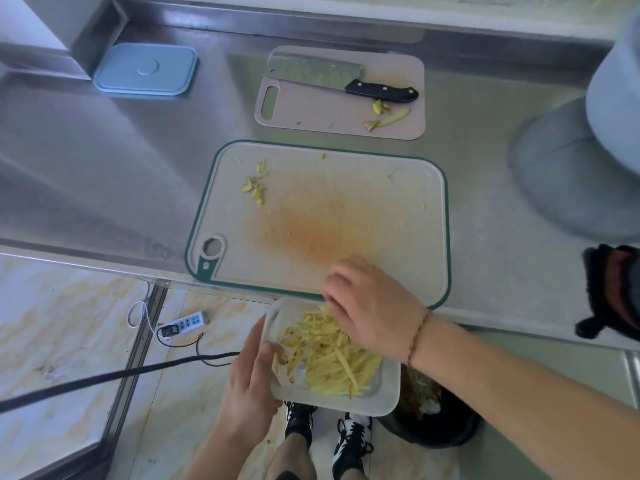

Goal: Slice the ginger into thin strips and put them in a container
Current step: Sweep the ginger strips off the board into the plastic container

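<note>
A pale rectangular container (387, 393) full of thin yellow ginger strips (332, 355) is held just below the counter's front edge. My left hand (247, 379) grips its left rim, thumb inside. Over the far side of the container, at the near edge of the large green-rimmed cutting board (346, 216), lies my right hand (367, 306), fingers straight and angled down onto the strips. Ginger peel scraps (256, 187) lie at the board's far left. The board's middle is stained orange.
A cleaver (332, 77) rests on a smaller pinkish board (311, 112) with ginger trimmings (384, 114) behind. A blue lid (145, 69) sits far left. A grey bucket (588, 133) stands right. Below are a black bin (436, 424), a power strip (188, 322) and my feet.
</note>
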`<state>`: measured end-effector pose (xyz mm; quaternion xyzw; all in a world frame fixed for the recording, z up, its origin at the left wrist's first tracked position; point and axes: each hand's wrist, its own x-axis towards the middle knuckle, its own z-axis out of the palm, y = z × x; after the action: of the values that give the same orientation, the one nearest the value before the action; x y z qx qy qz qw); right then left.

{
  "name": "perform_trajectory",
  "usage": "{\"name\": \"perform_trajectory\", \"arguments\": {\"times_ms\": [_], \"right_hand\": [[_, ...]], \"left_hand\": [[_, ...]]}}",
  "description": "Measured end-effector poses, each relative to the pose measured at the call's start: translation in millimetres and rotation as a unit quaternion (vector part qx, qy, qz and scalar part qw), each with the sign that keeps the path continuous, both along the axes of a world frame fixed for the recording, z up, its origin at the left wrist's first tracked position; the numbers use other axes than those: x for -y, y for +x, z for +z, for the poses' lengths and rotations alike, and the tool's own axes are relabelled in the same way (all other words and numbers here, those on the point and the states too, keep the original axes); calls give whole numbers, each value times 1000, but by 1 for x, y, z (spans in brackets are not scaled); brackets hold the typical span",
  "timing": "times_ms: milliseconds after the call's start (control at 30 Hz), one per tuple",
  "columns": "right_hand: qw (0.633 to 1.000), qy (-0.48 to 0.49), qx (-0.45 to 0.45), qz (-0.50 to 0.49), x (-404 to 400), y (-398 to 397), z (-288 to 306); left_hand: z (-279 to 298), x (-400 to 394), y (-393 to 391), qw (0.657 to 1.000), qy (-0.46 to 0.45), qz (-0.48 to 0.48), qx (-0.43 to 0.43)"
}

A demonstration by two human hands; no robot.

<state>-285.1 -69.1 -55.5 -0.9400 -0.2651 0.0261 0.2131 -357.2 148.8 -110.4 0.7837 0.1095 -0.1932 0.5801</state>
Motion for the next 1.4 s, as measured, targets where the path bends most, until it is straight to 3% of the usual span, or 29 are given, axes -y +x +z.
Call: {"name": "perform_trajectory", "arguments": {"times_ms": [133, 200, 300, 367, 400, 467, 633, 700, 833, 967, 1067, 1167, 1300, 1400], "right_hand": [[992, -17, -16, 124, 8, -37, -4], [993, 33, 5, 117, 21, -30, 3], [992, 52, 52, -99, 56, 18, 13], [976, -19, 10, -216, 79, 52, 13], [972, -58, -28, -226, 85, 60, 10], [976, -116, -70, -172, 87, 56, 0], [982, -169, -71, 31, 70, -9, -2], [982, -138, -64, 115, 61, -29, -3], [967, 17, -71, 243, 51, -51, -10], [976, 96, 1, 194, 43, -31, -15], [997, 34, 28, 69, 38, 2, -10], [999, -36, -22, 16, 32, 17, -11], [992, -63, -29, 110, 31, -5, -18], [978, -9, -22, 206, 35, -34, -22]], "left_hand": [[-1, 2, -2, 1000, 5, -9, 16], [-4, 1, -2, 1000, 15, -9, 5], [-8, 2, -4, 999, 28, -16, 3], [-8, 4, -4, 999, 30, -18, 4], [-8, 4, -5, 999, 29, -16, 2], [-8, 4, -5, 1000, 20, -8, -8], [-10, 3, -4, 1000, 22, -13, 0], [-12, 3, -4, 999, 27, -15, 6], [-8, 6, -4, 1000, 23, -6, 9], [-8, 4, -4, 1000, 7, -5, -1], [-10, 0, -7, 1000, 11, 5, -16], [-9, -1, -8, 999, 5, 16, -29], [-10, -2, -5, 1000, 21, 3, -3], [-14, -4, -5, 1000, 24, 4, -6]]}}
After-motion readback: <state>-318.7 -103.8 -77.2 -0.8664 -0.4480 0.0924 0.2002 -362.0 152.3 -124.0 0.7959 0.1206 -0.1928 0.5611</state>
